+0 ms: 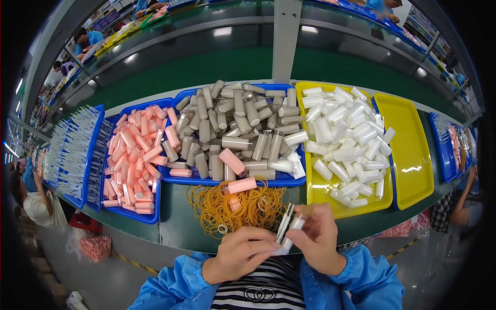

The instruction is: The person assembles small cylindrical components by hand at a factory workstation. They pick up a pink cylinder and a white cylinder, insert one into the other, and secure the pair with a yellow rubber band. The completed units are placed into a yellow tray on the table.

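Pairing slim pieces (283, 223) with a white cylinder (296, 224) seems the step, left grip (248, 250) pinching the pieces, right grip (318, 240) the cylinder, near-right of the rubber bands (253, 213), the next move likely needing alignment.

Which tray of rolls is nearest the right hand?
The yellow tray heaped with white rolls, just beyond the right hand; the blue trays of rolls sit farther left.
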`<state>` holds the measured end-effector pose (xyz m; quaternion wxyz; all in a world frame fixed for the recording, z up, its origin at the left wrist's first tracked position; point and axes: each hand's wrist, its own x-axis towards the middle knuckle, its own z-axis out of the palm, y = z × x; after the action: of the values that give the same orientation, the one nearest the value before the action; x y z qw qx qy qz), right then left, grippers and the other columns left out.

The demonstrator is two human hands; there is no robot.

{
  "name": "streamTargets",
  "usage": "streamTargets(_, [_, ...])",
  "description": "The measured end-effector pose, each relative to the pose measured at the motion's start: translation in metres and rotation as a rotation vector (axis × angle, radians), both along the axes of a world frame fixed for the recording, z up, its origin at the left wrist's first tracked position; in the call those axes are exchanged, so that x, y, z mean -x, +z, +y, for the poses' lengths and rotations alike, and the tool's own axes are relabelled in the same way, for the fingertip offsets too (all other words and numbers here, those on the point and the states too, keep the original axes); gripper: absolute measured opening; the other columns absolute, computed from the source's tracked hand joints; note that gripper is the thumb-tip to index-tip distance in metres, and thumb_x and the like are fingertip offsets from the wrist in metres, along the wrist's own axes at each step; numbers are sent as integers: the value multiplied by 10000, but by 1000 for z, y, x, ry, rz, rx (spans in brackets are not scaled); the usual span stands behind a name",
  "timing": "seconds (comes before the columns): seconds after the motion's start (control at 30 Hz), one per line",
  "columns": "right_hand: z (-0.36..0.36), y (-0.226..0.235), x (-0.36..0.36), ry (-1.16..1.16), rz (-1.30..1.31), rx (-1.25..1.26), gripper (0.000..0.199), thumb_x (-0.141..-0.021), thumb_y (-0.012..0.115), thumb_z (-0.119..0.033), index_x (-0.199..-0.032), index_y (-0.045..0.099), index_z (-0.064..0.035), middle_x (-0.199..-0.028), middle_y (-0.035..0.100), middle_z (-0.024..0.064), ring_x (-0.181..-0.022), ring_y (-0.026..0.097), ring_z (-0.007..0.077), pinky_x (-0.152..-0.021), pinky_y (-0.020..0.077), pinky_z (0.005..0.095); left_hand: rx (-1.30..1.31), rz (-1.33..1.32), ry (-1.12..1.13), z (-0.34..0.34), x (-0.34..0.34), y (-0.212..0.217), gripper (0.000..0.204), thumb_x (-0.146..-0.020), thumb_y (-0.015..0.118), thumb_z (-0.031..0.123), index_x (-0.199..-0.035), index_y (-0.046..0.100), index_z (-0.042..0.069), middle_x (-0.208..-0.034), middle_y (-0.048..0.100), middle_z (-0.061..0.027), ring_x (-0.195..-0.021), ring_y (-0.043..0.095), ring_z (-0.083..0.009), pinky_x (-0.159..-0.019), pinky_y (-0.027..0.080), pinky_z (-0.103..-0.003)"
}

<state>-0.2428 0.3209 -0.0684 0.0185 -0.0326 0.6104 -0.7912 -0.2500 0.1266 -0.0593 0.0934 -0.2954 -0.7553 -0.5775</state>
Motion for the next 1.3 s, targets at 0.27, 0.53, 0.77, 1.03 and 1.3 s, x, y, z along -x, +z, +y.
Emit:
streamTargets(0.27, [29, 27, 37, 267, 72, -462, 340, -944, 652, -109, -1256, 569, -1, -1081, 622, 97, -872, 632, 160, -731, 520, 306, 24, 113, -23, -6, -3, -14, 289, -767, 793, 17, -1043, 708, 38, -980, 668, -105, -785, 686, -244, -675, 573, -327])
streamTargets(0.53, [21, 35, 111, 103, 894, -1515, 416, -743, 770, -141, -1135, 640, -86, -1061, 628, 50, -992, 576, 237, -879, 420, 381, 47, 13, 26, -14, -7, -1, 295, -767, 806, 21, -1046, 715, 50, -965, 674, -94, -796, 684, -228, -674, 564, -315])
streamTargets(0.77, [13, 62, 119, 39, 784, -1394, 296, -793, 639, -124, -1087, 635, -93, -1077, 628, 48, -1072, 571, 233, -942, 420, 384, 37, -66, 59, -28, -13, 8, 310, -738, 834, -4, -1017, 705, 32, -974, 703, -117, -847, 696, -230, -733, 557, -319])
streamTargets(1.03, [10, 51, 155, 159, 1173, -1547, 281, -785, 635, -104, -1063, 617, -65, -1099, 629, 63, -1126, 574, 242, -1013, 410, 419, -59, -157, 3, -25, -9, 13, 340, -771, 817, 16, -1092, 713, 52, -1000, 679, -92, -870, 672, -225, -747, 549, -317])
streamTargets(1.3, [12, 62, 92, 164, 51, -575, 357, -841, 749, -137, -1135, 583, -21, -915, 660, 74, -813, 645, 265, -747, 506, 334, -26, -87, 41, -26, 0, 20, 302, -800, 777, -3, -1091, 717, 51, -992, 667, -79, -820, 672, -215, -707, 554, -316])
